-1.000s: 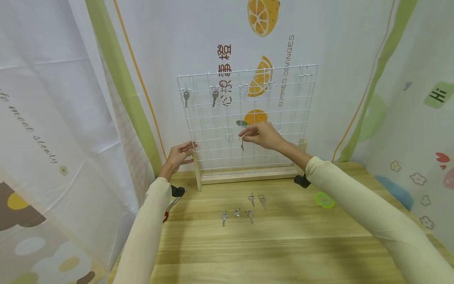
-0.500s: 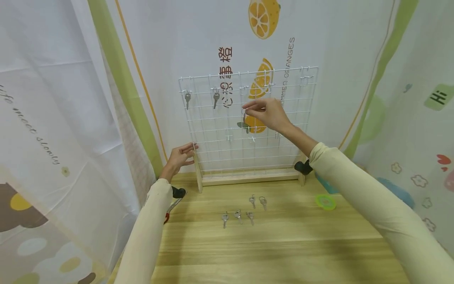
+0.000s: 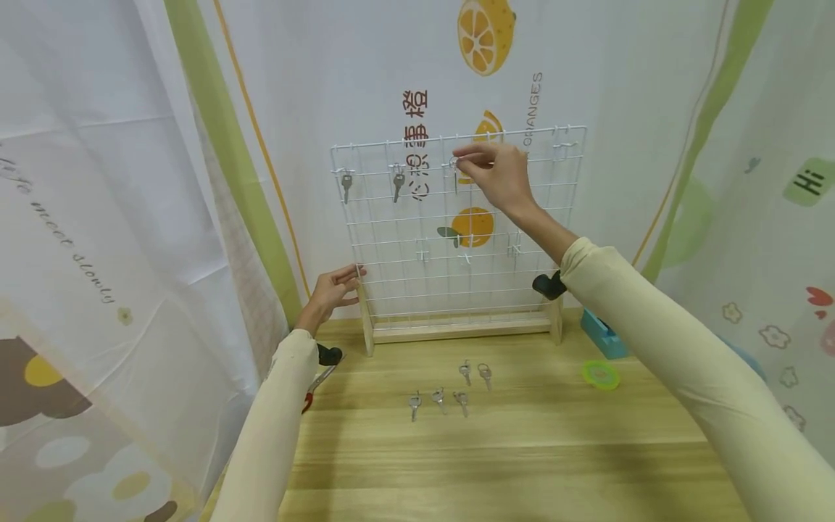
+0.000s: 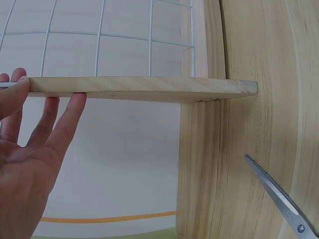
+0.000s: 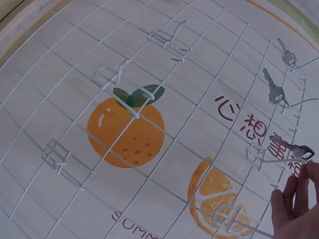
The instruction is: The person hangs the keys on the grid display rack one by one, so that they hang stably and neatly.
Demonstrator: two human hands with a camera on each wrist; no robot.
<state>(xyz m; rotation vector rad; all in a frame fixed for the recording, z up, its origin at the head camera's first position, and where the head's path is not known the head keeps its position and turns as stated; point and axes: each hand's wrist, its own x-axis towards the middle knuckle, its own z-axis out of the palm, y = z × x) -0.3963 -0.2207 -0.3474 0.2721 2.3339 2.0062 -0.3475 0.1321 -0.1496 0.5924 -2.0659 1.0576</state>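
A white wire grid rack (image 3: pixel 391 290) stands upright between wooden posts. My left hand (image 3: pixel 334 288) pinches its left edge at the wooden side post (image 4: pixel 139 85), thumb on one side and fingers on the other. My right hand (image 3: pixel 499 174) is high in front of the grid. It pinches a small silver key (image 5: pixel 294 148) by the ring end, right at a white wire hook (image 5: pixel 256 154) in the upper row. To the left, one key (image 3: pixel 347 187) and another key (image 3: pixel 399 185) hang from hooks. Several more keys (image 3: pixel 414 406) with rings lie on the table.
Red-handled scissors (image 4: pixel 279 196) lie beside the rack's left foot. A yellow-green round object (image 3: pixel 600 375) and a blue container (image 3: pixel 607 337) are at the table's right. More hooks (image 3: pixel 515 249) sit lower on the grid. A printed curtain (image 3: pixel 287 87) hangs behind.
My right hand has risen from the grid's lower hooks to the upper row, carrying the key with it. The left hand has stayed at the rack's left post.
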